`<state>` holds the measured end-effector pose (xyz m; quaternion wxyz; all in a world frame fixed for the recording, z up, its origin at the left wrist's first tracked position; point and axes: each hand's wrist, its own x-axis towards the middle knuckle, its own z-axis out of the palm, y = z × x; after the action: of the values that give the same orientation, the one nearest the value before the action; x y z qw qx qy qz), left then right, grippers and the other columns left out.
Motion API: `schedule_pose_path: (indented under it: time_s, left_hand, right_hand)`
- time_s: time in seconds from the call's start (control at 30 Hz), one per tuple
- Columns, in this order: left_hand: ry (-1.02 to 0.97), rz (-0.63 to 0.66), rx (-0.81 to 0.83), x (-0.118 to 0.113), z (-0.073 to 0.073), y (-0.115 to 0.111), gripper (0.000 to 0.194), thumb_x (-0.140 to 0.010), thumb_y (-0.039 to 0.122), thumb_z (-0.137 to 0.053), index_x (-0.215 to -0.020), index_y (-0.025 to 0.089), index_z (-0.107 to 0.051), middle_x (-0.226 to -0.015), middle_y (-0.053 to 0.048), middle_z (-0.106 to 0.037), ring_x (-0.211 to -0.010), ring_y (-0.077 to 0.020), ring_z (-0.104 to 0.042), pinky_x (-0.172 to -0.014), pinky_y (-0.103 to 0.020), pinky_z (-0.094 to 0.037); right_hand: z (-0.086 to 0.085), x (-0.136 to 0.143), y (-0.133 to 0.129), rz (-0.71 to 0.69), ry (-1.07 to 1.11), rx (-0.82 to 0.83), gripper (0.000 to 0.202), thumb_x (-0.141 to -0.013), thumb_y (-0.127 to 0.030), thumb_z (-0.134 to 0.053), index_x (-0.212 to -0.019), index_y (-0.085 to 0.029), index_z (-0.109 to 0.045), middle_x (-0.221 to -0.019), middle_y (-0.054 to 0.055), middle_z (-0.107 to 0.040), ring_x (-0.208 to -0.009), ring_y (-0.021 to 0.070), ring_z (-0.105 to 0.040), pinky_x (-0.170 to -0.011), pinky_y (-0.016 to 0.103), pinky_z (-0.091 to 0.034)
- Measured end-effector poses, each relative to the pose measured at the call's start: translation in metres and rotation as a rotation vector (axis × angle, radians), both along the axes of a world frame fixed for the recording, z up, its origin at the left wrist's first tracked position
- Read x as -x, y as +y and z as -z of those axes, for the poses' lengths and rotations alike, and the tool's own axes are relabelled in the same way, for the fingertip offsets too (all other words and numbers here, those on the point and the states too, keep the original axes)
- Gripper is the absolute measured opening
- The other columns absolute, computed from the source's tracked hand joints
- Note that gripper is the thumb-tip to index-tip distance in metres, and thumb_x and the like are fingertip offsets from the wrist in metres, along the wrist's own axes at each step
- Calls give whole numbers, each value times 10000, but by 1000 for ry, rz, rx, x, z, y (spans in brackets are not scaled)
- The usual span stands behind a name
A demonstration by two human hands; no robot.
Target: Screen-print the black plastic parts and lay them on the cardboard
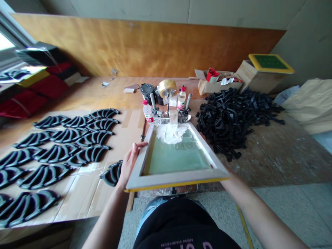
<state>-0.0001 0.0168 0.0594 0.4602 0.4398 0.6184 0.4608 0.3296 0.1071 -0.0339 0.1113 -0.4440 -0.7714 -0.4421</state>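
Note:
A screen printing frame point(181, 175) with a green mesh point(178, 157) is raised at a tilt in front of me. White ink point(172, 134) lies across the far part of the mesh. My left hand point(130, 159) grips the frame's left side, with a finger stretched along its edge. Beside that hand, partly hidden by it, is a black ribbed fan-shaped part point(111, 174). My right forearm reaches under the frame's near right corner, and the frame hides my right hand. At its far end the frame joins a metal hinge clamp point(162, 119).
Rows of black fan-shaped parts point(49, 152) lie on cardboard point(77, 193) at left. A heap of black pieces point(228, 117) covers the right side. Behind the clamp stand a tape roll point(167, 88), red-capped bottles point(181, 98) and a black tub point(147, 91). Boxes point(251, 74) stand back right.

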Motion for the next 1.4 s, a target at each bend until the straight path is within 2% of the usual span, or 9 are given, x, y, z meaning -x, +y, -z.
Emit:
schedule_pose_path:
  time_s: [0.1,0.2,0.3,0.4,0.67,0.93,1.03,1.23,1.4]
  left_hand:
    - [-1,52,160,2,41,-20,715,-767,709,-584,-1261,195,-640,-869,-32,-711,-702,-166,-622,-615,-247,-468]
    - [-21,73,194,0,81,-21,871,-724,676,-648,-1433,198,-486,-814,-21,-703,-690,-180,-632,-631,-265,-482]
    - [37,76,205,0,106,-17,833,-758,641,-623,-1443,193,-469,-785,-13,-685,-675,-181,-632,-617,-268,-481]
    - [72,77,221,3,112,-16,773,-773,627,-608,-1411,205,-503,-807,-17,-690,-680,-184,-636,-602,-265,-477]
    - [64,54,200,-2,104,-19,735,-786,626,-590,-1354,161,-541,-810,-32,-689,-713,-191,-631,-633,-273,-475]
    - [72,74,217,2,106,-20,735,-798,637,-583,-1373,183,-525,-816,-29,-696,-702,-191,-635,-670,-295,-497]
    - [72,74,233,2,101,-20,755,-789,640,-598,-1382,179,-520,-866,-50,-712,-741,-201,-648,-677,-295,-500]
    - [32,89,224,6,45,-18,766,-781,673,-601,-1403,232,-523,-843,-19,-709,-683,-174,-630,-594,-254,-476]
    - [-100,25,86,3,-12,4,669,-794,737,-528,-1144,192,-693,-891,-39,-707,-674,-157,-619,-592,-250,-499]
  right_hand:
    - [-19,-9,26,25,354,182,225,-875,-87,-563,-1030,-135,-719,-929,74,-719,-860,171,-659,-799,271,-541]
    - [-39,24,55,-117,688,469,500,-847,-170,-648,-1339,-161,-556,-1331,144,-569,-1193,251,-541,-1023,399,-443]
    - [-45,68,67,-202,626,727,368,-851,-180,-649,-1214,-138,-602,-1208,140,-613,-1135,262,-528,-980,397,-439]
    - [-37,88,51,-173,515,876,115,-887,-127,-553,-954,-144,-644,-979,117,-655,-990,245,-545,-890,369,-450]
    - [-49,65,1,-581,275,1042,127,-799,-72,-585,-806,-183,-645,-835,50,-648,-864,204,-561,-749,295,-429]
    - [-23,65,-10,-564,404,880,215,-834,-50,-568,-982,-162,-678,-974,88,-683,-1002,229,-570,-849,325,-467]
    - [-30,66,-2,-535,478,897,141,-863,-159,-643,-991,-198,-688,-925,53,-694,-929,208,-604,-816,302,-482]
    - [-75,67,77,-145,680,809,613,-829,-272,-736,-1401,-320,-520,-1070,37,-723,-905,218,-663,-795,311,-505]
    - [-77,6,88,163,845,587,364,-932,-252,-562,-1286,-188,-619,-890,46,-753,-785,209,-695,-716,298,-536]
